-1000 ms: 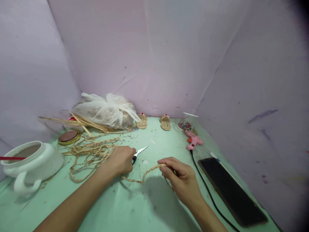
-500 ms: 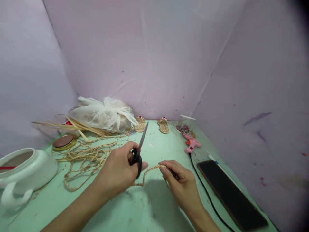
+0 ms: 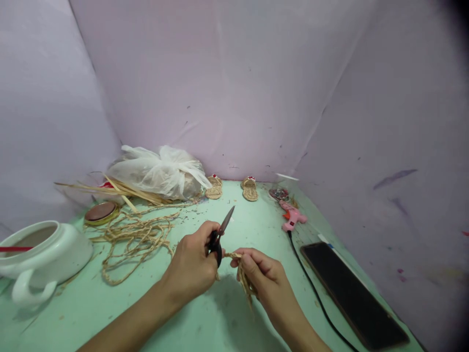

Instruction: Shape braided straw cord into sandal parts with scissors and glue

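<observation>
On the green table [image 3: 205, 322], the left hand [image 3: 190, 268] is closed around the black handles of the scissors [image 3: 222, 231], with the blades pointing up and away. Just right of it, the right hand [image 3: 258, 274] pinches a braided straw cord [image 3: 246, 286], which hangs under the fingers. Well left of the grip stands a white pot [image 3: 54, 256] with a red stick [image 3: 12, 249] inside. Behind the grip lies a tied plastic bag [image 3: 157, 171]; I cannot tell what is in it.

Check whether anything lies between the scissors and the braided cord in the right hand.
Nothing visible does. The left hand holds the scissors right beside the braided cord pinched by the right hand.
</observation>
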The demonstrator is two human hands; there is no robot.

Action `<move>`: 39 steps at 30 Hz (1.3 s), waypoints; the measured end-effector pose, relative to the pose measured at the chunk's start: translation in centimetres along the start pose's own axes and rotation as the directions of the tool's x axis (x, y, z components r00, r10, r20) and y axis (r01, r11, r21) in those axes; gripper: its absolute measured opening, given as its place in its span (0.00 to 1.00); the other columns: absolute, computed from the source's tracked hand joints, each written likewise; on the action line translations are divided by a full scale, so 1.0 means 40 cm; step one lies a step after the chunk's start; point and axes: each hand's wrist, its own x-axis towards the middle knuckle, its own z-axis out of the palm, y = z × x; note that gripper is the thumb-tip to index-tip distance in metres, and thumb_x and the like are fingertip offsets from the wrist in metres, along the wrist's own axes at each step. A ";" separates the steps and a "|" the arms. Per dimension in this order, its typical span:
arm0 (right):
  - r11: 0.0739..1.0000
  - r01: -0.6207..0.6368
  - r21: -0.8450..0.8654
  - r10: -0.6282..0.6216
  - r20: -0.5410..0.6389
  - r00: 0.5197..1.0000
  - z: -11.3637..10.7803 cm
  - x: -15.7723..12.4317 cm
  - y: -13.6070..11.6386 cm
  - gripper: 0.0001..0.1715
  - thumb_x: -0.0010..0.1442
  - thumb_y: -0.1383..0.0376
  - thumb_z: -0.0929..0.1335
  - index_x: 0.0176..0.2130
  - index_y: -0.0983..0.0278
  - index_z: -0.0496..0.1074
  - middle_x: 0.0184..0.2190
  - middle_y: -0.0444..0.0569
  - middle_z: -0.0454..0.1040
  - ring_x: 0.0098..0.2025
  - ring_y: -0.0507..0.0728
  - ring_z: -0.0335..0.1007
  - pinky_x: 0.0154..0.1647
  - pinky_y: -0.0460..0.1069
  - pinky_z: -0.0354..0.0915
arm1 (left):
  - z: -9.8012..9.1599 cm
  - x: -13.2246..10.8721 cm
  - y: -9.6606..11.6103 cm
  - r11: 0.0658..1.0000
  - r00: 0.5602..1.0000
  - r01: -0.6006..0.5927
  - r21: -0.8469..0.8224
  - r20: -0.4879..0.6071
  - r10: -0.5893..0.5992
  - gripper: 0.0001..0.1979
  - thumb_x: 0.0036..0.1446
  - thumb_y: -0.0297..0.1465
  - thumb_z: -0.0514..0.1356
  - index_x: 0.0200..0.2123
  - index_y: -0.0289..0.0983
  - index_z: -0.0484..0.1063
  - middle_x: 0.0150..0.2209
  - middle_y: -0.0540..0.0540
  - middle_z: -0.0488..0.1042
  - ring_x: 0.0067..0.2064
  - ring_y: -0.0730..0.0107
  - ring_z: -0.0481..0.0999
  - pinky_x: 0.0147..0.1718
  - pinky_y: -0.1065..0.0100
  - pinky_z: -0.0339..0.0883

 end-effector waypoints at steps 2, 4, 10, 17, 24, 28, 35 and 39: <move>0.994 -0.074 0.083 0.072 0.021 0.997 0.004 -0.001 0.003 0.18 0.52 0.52 0.67 0.29 0.66 0.72 0.20 0.42 0.67 0.19 0.47 0.54 0.19 0.43 0.51 | 0.012 -0.004 -0.001 1.000 0.999 0.021 -0.012 -0.034 -0.022 0.09 0.49 0.27 0.55 0.37 0.40 0.63 0.24 0.54 0.68 0.26 0.74 0.68 0.24 0.74 0.58; 0.976 -0.128 0.174 0.126 0.025 0.992 0.008 0.000 0.007 0.17 0.50 0.53 0.69 0.28 0.65 0.71 0.20 0.42 0.68 0.20 0.47 0.55 0.19 0.43 0.52 | 0.018 -0.004 -0.003 0.999 0.997 0.041 -0.028 -0.067 -0.042 0.10 0.49 0.28 0.55 0.38 0.41 0.64 0.24 0.54 0.69 0.26 0.74 0.68 0.24 0.74 0.58; 0.948 -0.090 0.304 0.137 -0.138 0.981 -0.003 0.015 0.007 0.18 0.44 0.54 0.73 0.26 0.66 0.71 0.22 0.44 0.69 0.21 0.48 0.59 0.19 0.43 0.55 | -0.029 -0.008 0.027 0.982 0.992 0.025 0.185 -0.126 -0.001 0.15 0.49 0.38 0.57 0.41 0.42 0.67 0.19 0.55 0.67 0.20 0.74 0.64 0.20 0.72 0.55; 0.966 0.087 0.242 0.021 -0.411 0.911 -0.026 0.022 0.016 0.18 0.44 0.54 0.73 0.28 0.66 0.72 0.21 0.44 0.69 0.23 0.50 0.61 0.23 0.44 0.59 | -0.010 -0.053 0.046 0.839 0.970 -0.243 0.487 0.121 0.210 0.19 0.46 0.32 0.56 0.44 0.44 0.68 0.33 0.47 0.75 0.36 0.61 0.72 0.36 0.63 0.63; 0.983 0.123 0.134 -0.065 -0.373 0.926 -0.017 0.007 0.008 0.15 0.49 0.56 0.70 0.29 0.66 0.72 0.20 0.44 0.68 0.22 0.50 0.61 0.22 0.44 0.58 | 0.007 -0.049 0.018 0.808 0.966 -0.250 0.534 0.088 0.241 0.27 0.46 0.31 0.53 0.53 0.45 0.61 0.42 0.43 0.73 0.39 0.59 0.72 0.38 0.60 0.64; 0.984 0.139 0.108 -0.118 -0.187 0.975 -0.001 -0.006 -0.011 0.12 0.51 0.57 0.69 0.29 0.65 0.72 0.22 0.44 0.68 0.23 0.50 0.61 0.23 0.44 0.59 | -0.006 -0.040 0.029 0.908 0.961 -0.268 0.322 0.026 0.274 0.20 0.48 0.29 0.53 0.47 0.41 0.66 0.33 0.47 0.73 0.33 0.65 0.70 0.33 0.66 0.63; 0.955 0.295 0.026 -0.294 -0.047 0.955 0.015 -0.026 -0.013 0.10 0.54 0.60 0.67 0.26 0.63 0.73 0.42 0.55 0.68 0.44 0.60 0.67 0.34 0.49 0.67 | 0.034 -0.013 0.026 0.793 0.913 0.287 -0.538 0.404 -0.056 0.11 0.44 0.31 0.57 0.34 0.33 0.69 0.22 0.52 0.66 0.24 0.75 0.66 0.22 0.74 0.61; 0.951 0.308 0.020 -0.308 -0.020 0.951 0.013 -0.027 -0.008 0.08 0.55 0.62 0.66 0.27 0.62 0.73 0.41 0.54 0.72 0.42 0.58 0.70 0.40 0.50 0.67 | 0.066 -0.013 -0.004 0.616 0.843 0.477 -0.627 0.524 -0.119 0.14 0.42 0.28 0.56 0.36 0.31 0.69 0.22 0.48 0.70 0.19 0.74 0.67 0.14 0.75 0.58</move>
